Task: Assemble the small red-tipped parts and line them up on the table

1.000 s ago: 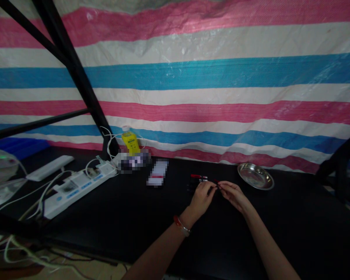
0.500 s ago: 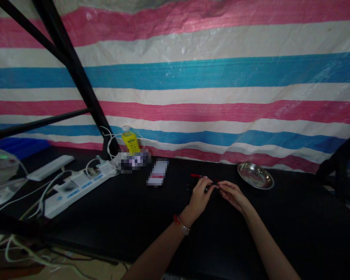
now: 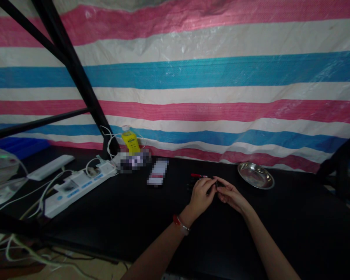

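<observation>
Over the black table, my left hand (image 3: 203,193) and my right hand (image 3: 231,196) meet at the fingertips. Both are closed in a pinch around a small dark piece (image 3: 217,184), mostly covered by the fingers and too small to name. Just beyond my left hand lies a red pen-like stick (image 3: 197,175). Several black pen-like things (image 3: 191,183) lie beside it, partly hidden by that hand. A red and pale bracelet circles my left wrist. To the right of my right hand, a round shiny metal dish (image 3: 256,176) rests on the table.
A phone-shaped thing (image 3: 158,172), blurred out, lies left of the hands. Behind it stands a yellow bottle (image 3: 130,142) with a white cap. On the left, a white power strip (image 3: 76,190) carries plugs and cables. A black metal frame (image 3: 76,76) and striped sheeting (image 3: 192,72) border the table.
The fingertips have shifted: the dark piece now stands more upright between them, and a red bit seen there earlier no longer shows. The right fingers have curled closer to the left hand.
</observation>
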Motion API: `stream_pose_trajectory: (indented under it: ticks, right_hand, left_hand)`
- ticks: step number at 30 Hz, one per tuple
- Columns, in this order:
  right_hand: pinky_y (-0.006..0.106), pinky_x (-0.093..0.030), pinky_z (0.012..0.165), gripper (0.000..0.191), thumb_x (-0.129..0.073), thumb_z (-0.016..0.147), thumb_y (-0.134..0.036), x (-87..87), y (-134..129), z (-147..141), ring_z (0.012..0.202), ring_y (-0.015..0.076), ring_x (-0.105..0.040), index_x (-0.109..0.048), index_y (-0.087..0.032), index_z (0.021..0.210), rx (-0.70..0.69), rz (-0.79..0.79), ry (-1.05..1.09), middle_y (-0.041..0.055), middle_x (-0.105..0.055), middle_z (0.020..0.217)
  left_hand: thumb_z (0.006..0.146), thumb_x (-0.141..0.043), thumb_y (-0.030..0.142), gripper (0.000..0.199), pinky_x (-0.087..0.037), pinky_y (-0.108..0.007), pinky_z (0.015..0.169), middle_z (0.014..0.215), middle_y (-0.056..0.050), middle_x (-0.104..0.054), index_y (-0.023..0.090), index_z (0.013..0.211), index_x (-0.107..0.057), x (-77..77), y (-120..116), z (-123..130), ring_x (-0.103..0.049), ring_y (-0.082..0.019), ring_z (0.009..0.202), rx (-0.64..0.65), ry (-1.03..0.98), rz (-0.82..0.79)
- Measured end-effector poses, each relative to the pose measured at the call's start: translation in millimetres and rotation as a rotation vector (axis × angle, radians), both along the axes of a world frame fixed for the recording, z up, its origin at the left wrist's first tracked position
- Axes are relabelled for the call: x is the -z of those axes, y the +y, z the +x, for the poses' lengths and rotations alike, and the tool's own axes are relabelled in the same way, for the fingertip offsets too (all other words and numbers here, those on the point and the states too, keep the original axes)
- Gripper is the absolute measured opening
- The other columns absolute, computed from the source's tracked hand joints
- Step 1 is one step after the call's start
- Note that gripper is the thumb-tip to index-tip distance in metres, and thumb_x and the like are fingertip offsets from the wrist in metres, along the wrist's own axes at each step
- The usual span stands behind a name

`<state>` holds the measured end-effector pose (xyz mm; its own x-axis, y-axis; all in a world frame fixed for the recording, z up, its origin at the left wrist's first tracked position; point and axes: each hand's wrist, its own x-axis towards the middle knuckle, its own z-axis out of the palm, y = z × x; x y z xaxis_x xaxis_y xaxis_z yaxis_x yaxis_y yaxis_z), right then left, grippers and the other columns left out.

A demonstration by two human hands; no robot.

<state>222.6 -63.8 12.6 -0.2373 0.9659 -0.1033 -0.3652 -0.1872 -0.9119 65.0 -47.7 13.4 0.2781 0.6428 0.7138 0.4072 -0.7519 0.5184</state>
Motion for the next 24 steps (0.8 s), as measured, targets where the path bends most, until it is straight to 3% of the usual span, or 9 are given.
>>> stream_pose_trajectory:
  ticks: [7,11,15,24]
  right_hand:
    - [0.019,-0.023,0.035,0.053,-0.076,0.064,-0.032,3.3,3,1,0.038,0.0048,-0.042,-0.057,-0.021,0.112,0.058,-0.020,-0.022,0.0047,-0.068,0.075]
    - [0.019,-0.022,0.035,0.048,-0.076,0.062,-0.037,-0.5,5,1,0.037,0.0051,-0.041,-0.058,-0.020,0.104,0.148,-0.011,-0.007,0.0057,-0.069,0.072]
    - [0.019,-0.024,0.036,0.048,-0.079,0.058,-0.037,-3.6,6,-1,0.037,0.0061,-0.043,-0.057,-0.020,0.097,0.265,-0.023,0.024,0.0058,-0.069,0.071]
    - [0.021,-0.033,0.040,0.048,-0.079,0.055,-0.038,4.6,12,3,0.044,0.0100,-0.050,-0.053,-0.021,0.092,0.387,0.010,0.068,0.0063,-0.070,0.073]
  left_hand:
    - [0.083,-0.049,0.016,0.029,-0.046,-0.031,0.084,0.101,-0.005,-0.059,0.021,0.110,-0.060,-1.3,5,-3,-0.056,-0.015,0.095,-0.003,0.023,-0.074]
    - [0.081,-0.054,0.017,0.025,-0.039,-0.035,0.084,0.098,-0.003,-0.061,0.023,0.103,-0.062,-10.6,17,-18,-0.055,-0.017,0.093,-0.161,0.110,-0.161]
    - [0.077,-0.061,0.024,0.009,-0.033,-0.036,0.082,0.090,0.000,-0.061,0.024,0.084,-0.067,-16.0,33,-38,-0.053,-0.018,0.091,-0.288,0.229,-0.263]
    - [0.073,-0.068,0.039,0.011,-0.027,-0.037,0.079,0.089,-0.001,-0.059,0.029,0.078,-0.071,-5.8,44,-47,-0.048,-0.021,0.092,-0.219,0.371,-0.411]
